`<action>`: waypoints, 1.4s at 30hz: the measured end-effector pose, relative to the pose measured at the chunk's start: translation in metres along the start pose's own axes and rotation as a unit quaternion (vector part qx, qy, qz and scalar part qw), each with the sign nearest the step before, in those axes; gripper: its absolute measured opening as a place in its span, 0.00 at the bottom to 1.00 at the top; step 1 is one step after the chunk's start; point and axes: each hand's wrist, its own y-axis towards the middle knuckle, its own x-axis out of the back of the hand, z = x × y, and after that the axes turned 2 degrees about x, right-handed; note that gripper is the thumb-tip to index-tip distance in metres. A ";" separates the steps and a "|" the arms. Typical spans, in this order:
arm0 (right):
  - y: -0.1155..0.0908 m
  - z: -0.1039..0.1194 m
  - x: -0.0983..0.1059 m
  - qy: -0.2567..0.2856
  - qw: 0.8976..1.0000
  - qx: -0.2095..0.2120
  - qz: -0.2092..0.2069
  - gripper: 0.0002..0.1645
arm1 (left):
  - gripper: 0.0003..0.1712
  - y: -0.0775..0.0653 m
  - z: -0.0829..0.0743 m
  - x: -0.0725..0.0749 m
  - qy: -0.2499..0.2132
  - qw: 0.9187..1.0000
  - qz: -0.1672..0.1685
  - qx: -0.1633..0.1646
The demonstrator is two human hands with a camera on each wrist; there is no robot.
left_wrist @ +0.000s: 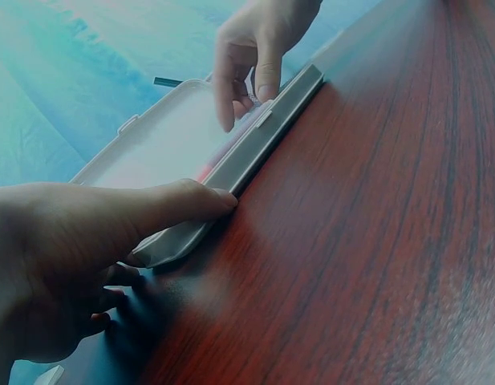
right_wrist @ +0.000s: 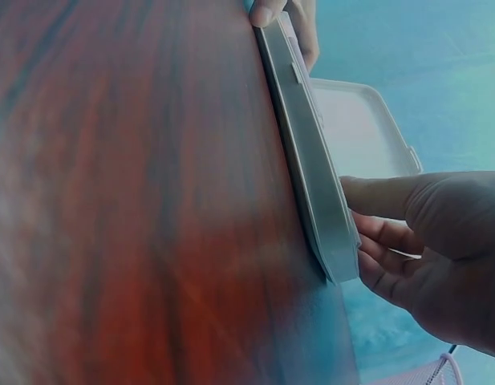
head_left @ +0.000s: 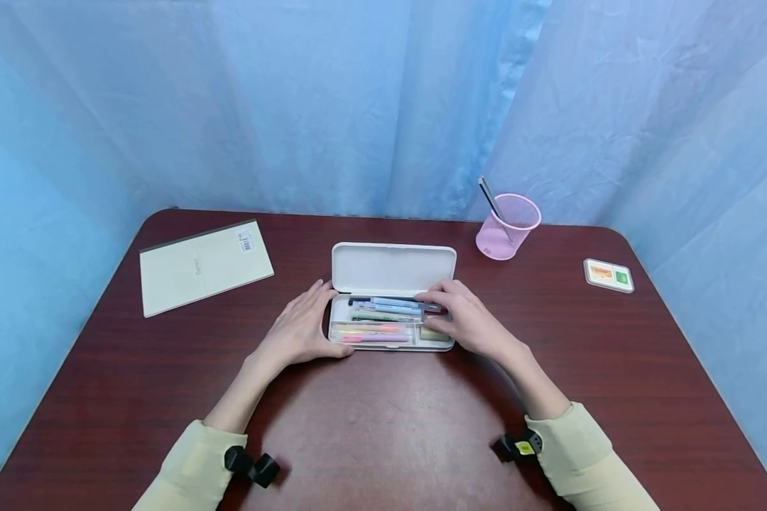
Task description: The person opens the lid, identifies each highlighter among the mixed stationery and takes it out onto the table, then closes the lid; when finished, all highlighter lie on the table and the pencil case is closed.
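Observation:
A white pencil case (head_left: pixel 393 268) stands open on the table, its lid raised at the back. Blue and green pens (head_left: pixel 390 307) lie in its rear compartment; pink, orange and purple pens (head_left: pixel 373 338) lie in front. My left hand (head_left: pixel 303 324) holds the left end, thumb (left_wrist: pixel 191 199) against the front edge and fingers round the side. Over the right end, my right hand (head_left: pixel 463 316) reaches in, with thumb and fingers spread across the right ends of the blue pens. Whether it pinches them is hidden. A beige block (head_left: pixel 433 334) lies in the front right compartment.
At the back left lies a cream notebook (head_left: pixel 204 266) with a dark spine. A pink mesh pen cup (head_left: pixel 508 226) with a dark pen (head_left: pixel 489 197) stands at the back right. Farther right is a small flat case (head_left: pixel 608 275). Blue curtains (head_left: pixel 307 106) surround the table.

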 end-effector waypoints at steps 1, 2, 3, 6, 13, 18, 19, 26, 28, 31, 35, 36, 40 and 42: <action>0.000 0.000 0.000 -0.001 1.000 0.001 0.001 0.23 | 0.59 0.000 0.000 0.000 0.001 1.000 0.001 0.001; 0.000 0.000 0.000 -0.002 1.000 0.002 0.002 0.23 | 0.59 0.000 0.000 0.000 0.002 1.000 0.001 0.001; 0.000 -0.001 0.000 -0.002 1.000 0.003 0.003 0.22 | 0.59 0.001 0.001 0.000 0.002 1.000 0.002 0.001; -0.001 -0.001 0.000 -0.004 1.000 0.008 0.004 0.22 | 0.59 0.000 0.000 0.000 0.001 1.000 0.002 0.002; -0.001 -0.003 0.001 -0.010 1.000 0.019 0.001 0.20 | 0.59 0.000 0.000 0.000 0.002 1.000 0.003 0.001; 0.000 -0.004 0.002 -0.012 1.000 0.024 0.001 0.20 | 0.59 0.000 -0.001 0.001 -0.001 1.000 0.005 0.004; 0.000 -0.004 0.002 -0.011 1.000 0.024 0.001 0.20 | 0.59 0.000 -0.001 0.002 0.000 1.000 0.005 0.003; -0.001 -0.005 0.002 -0.016 0.999 0.027 -0.005 0.19 | 0.59 0.000 -0.002 0.002 -0.003 1.000 0.008 0.007; -0.001 -0.005 0.002 -0.017 0.999 0.027 -0.007 0.19 | 0.58 0.000 -0.002 0.002 -0.004 1.000 0.009 0.008; -0.001 -0.006 0.001 -0.021 0.999 0.026 -0.010 0.19 | 0.58 0.000 -0.002 0.001 -0.002 1.000 0.009 0.008; -0.001 -0.008 0.002 -0.026 0.999 0.025 -0.014 0.19 | 0.58 0.001 -0.001 0.001 0.000 1.000 0.008 0.006; -0.002 -0.008 0.002 -0.026 0.999 0.025 -0.016 0.19 | 0.58 0.001 -0.001 0.001 0.000 1.000 0.008 0.006; -0.002 -0.008 0.004 -0.028 0.999 0.026 -0.018 0.19 | 0.59 0.001 -0.001 0.001 0.000 1.000 0.008 0.006; -0.002 -0.008 0.005 -0.027 0.999 0.025 -0.019 0.19 | 0.59 0.000 -0.001 0.001 -0.001 1.000 0.008 0.008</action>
